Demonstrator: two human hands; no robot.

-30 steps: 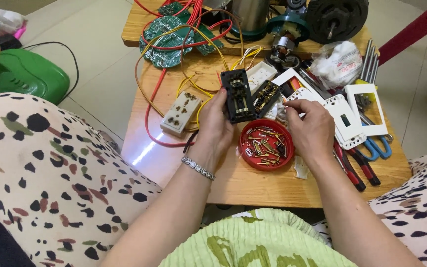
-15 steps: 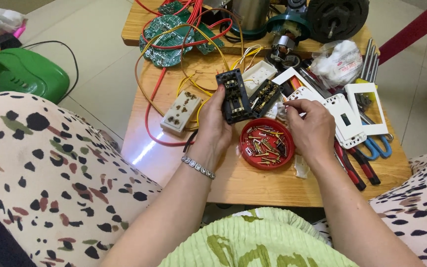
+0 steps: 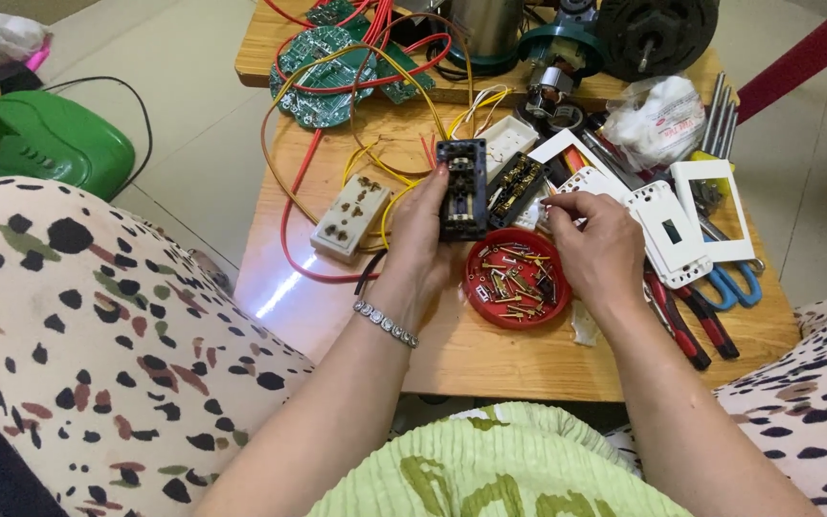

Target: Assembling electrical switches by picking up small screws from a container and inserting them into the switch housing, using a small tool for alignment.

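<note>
Wooden surface (image 3: 528, 359), centre of frame, crowded with electrical parts; a socket module was held above it.

Left hand (image 3: 423, 239) was closed round a black socket module (image 3: 461, 190), upright at mid-frame, open face turned to the viewer, apparently so its terminals could be seen. Right hand (image 3: 595, 239) was pinched shut at the fingertips on something too small to identify, perhaps a screw, just right of the module. Red dish (image 3: 514, 278) of brass screws sat directly below both hands, seemingly kept within easy reach. Beige socket (image 3: 349, 215) lay left of centre; white faceplates (image 3: 686, 225) and red-handled pliers (image 3: 696, 321) lay at right; green circuit boards (image 3: 323, 72) and wires lay at upper left.
</note>
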